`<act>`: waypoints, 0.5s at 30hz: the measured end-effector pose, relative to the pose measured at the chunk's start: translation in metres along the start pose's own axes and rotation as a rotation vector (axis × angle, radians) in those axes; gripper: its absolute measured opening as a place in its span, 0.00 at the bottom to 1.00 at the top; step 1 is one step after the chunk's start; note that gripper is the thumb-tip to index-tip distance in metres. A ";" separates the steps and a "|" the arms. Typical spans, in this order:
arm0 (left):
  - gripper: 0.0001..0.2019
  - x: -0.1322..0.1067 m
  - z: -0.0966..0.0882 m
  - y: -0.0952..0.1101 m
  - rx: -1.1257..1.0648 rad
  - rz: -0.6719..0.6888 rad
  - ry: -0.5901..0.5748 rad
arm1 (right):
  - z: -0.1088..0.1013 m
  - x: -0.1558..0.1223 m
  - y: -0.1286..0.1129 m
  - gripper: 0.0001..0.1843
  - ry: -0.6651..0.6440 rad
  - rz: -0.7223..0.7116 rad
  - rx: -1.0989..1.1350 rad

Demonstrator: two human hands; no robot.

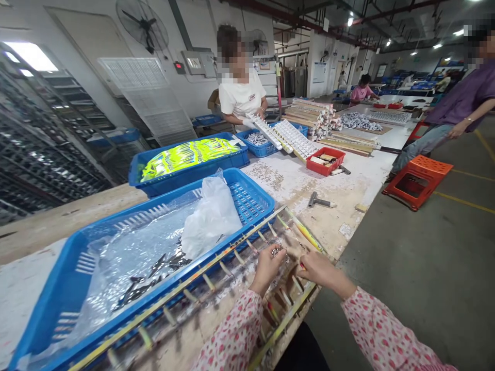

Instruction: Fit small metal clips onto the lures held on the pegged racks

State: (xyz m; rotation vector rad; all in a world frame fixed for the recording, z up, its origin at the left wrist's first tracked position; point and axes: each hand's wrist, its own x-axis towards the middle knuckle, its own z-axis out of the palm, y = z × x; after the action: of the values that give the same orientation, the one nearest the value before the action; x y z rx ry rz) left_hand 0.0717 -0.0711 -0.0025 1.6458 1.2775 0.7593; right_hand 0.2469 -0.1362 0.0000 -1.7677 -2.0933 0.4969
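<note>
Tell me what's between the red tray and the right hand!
In the head view, a hammer lies there; then, nearer the right hand, a yellow-green strip.

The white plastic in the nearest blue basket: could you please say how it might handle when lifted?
The white plastic would probably hang floppy, given its crumpled folds. It looks thin, so likely light for its bulk. It may slide on the glossy clear liner.

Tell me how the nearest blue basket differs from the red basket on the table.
Size: the blue basket looks much larger than the red basket. Contents: the blue basket holds clear plastic and dark, shiny pieces, while the red basket holds small items too unclear to name. Both are open-topped and stand on the table.
</note>
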 end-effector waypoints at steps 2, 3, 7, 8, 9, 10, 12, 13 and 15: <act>0.18 0.000 -0.001 0.002 -0.002 0.015 -0.040 | 0.010 -0.009 0.003 0.04 0.021 0.003 0.011; 0.17 0.000 -0.002 0.002 -0.001 0.019 -0.065 | 0.014 -0.010 0.003 0.05 0.040 0.008 0.030; 0.16 -0.002 -0.007 0.003 0.014 0.073 -0.159 | 0.019 -0.011 0.000 0.09 0.095 0.005 0.127; 0.15 -0.003 -0.008 0.004 0.013 0.101 -0.180 | 0.018 -0.011 -0.001 0.09 0.103 0.001 0.143; 0.14 -0.003 -0.009 0.005 0.010 0.132 -0.198 | 0.018 -0.012 -0.002 0.09 0.110 -0.001 0.153; 0.13 -0.003 -0.009 0.006 0.009 0.161 -0.213 | 0.017 -0.012 -0.003 0.09 0.117 0.003 0.158; 0.11 -0.002 -0.009 0.009 0.015 0.204 -0.236 | 0.017 -0.012 -0.004 0.09 0.126 0.015 0.167; 0.10 -0.002 -0.009 0.011 0.021 0.218 -0.243 | 0.017 -0.013 -0.004 0.09 0.129 0.020 0.173; 0.09 -0.001 -0.008 0.014 0.028 0.230 -0.258 | 0.019 -0.013 -0.004 0.09 0.139 0.019 0.196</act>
State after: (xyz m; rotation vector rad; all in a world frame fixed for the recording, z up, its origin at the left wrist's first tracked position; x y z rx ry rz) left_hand 0.0698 -0.0710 0.0134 1.8680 0.9327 0.6412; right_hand 0.2368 -0.1498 -0.0151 -1.6625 -1.8679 0.5480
